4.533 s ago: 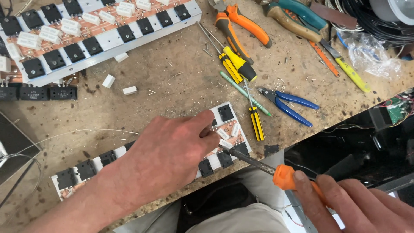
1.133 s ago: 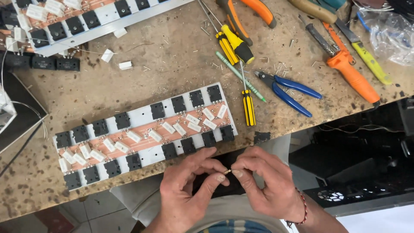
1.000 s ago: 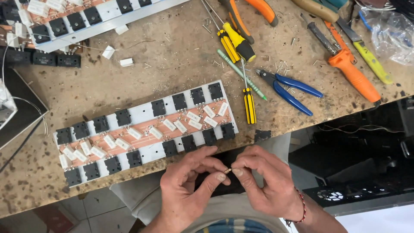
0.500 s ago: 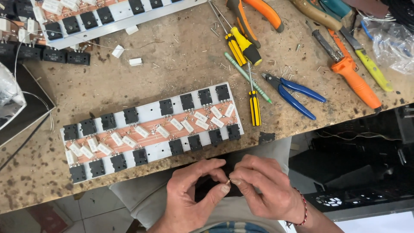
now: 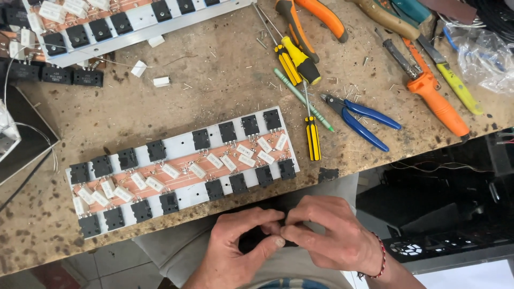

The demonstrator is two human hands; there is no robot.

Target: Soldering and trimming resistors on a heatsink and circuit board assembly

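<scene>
My left hand and my right hand meet over my lap, just below the table's front edge. Their fingertips pinch a small part between them; it is mostly hidden, so I cannot tell what it is. A red bead bracelet sits on the right wrist. Just above the hands, a long circuit board lies slanted on the worn table, with black square components along both edges and white resistors down its copper middle.
A second similar board lies at the top left, with loose white resistors and black components near it. To the right lie yellow-black screwdrivers, blue pliers, an orange-handled screwdriver, orange pliers and a plastic bag.
Earlier my left hand pressed on the board and my right held the orange screwdriver. The screwdriver now lies on the table, and both hands have stayed together at my lap, fingers pinched.
</scene>
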